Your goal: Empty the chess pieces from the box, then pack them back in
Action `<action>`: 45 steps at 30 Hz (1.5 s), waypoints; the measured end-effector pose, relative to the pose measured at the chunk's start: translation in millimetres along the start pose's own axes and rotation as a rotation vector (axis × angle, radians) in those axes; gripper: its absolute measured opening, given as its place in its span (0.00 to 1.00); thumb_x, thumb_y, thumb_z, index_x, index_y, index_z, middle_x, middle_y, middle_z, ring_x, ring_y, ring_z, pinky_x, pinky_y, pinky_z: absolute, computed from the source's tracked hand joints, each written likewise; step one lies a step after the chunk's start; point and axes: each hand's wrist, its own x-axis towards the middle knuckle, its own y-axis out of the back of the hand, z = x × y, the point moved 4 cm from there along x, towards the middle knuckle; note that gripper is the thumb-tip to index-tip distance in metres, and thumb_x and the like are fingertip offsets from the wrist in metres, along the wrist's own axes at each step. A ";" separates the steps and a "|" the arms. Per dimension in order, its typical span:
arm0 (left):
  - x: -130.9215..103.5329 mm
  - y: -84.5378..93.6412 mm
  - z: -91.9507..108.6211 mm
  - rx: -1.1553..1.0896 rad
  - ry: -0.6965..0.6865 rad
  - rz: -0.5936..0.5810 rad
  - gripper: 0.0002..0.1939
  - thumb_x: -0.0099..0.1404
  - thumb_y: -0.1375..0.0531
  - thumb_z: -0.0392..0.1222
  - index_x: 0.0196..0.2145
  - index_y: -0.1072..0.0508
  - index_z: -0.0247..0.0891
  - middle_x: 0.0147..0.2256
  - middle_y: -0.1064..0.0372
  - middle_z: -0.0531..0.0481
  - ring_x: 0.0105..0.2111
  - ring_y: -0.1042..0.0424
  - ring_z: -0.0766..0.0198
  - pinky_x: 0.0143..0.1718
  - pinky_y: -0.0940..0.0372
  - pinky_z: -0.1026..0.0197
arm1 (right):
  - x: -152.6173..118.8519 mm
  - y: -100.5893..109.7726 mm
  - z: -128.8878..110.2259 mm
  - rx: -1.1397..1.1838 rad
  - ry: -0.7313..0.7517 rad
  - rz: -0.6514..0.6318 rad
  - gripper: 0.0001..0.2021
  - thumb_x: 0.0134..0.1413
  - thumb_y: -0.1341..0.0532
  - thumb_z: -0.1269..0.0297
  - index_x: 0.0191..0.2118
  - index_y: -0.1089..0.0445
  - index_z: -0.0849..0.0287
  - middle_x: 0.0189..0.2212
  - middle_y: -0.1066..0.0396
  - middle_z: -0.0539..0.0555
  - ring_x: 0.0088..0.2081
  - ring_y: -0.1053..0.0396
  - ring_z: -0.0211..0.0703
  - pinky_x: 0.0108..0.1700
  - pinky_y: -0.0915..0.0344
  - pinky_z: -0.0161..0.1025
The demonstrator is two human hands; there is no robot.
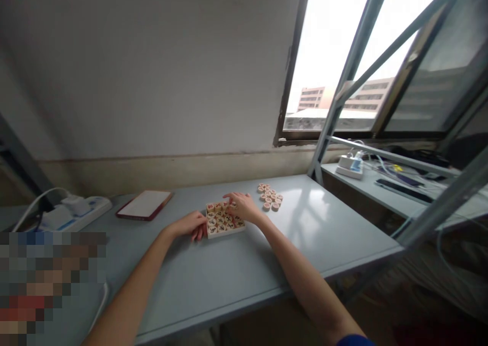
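Note:
A shallow pale box (226,233) on the desk holds rows of round wooden Chinese chess pieces (220,221) with red or dark characters. At its left wall, my left hand (194,224) grips the edge with bent fingers. My right hand (244,207) is over the box's back right part, fingers spread above the pieces and covering some of them. No piece shows clearly between those fingers. Loose Chinese chess pieces (271,198), several with red marks, lie in a group just beyond my right hand.
The grey desk (213,280) stands against the wall. A flat tablet-like item with a dark red edge (145,205) lies back left, near a white power strip (86,211). A metal post (335,112) rises at the right; beyond it, another desk (404,183) carries cables and a phone (403,190).

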 end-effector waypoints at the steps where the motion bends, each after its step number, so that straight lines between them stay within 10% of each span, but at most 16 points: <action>1: 0.9 0.0 -1.8 0.004 0.008 -0.005 0.21 0.54 0.53 0.50 0.18 0.32 0.30 0.12 0.37 0.50 0.10 0.42 0.71 0.12 0.54 0.68 | 0.1 0.4 1.5 0.028 -0.010 -0.009 0.22 0.45 0.39 0.61 0.48 0.41 0.50 0.40 0.32 0.50 0.44 0.38 0.43 0.41 0.51 0.39; 40: 3.5 1.8 -5.7 -0.018 0.001 -0.019 0.20 0.58 0.55 0.43 0.20 0.30 0.30 0.13 0.36 0.50 0.10 0.41 0.72 0.12 0.50 0.69 | 6.6 -3.6 21.7 0.156 -0.056 0.084 0.16 0.45 0.41 0.64 0.44 0.36 0.52 0.34 0.32 0.49 0.35 0.37 0.40 0.38 0.47 0.38; 45: 1.9 1.4 -3.0 -0.043 -0.020 -0.018 0.19 0.58 0.54 0.43 0.20 0.31 0.29 0.13 0.36 0.50 0.09 0.42 0.72 0.11 0.51 0.69 | -9.9 33.2 78.2 -0.106 -0.466 0.410 0.11 0.48 0.46 0.65 0.39 0.31 0.55 0.38 0.34 0.55 0.42 0.41 0.48 0.41 0.47 0.42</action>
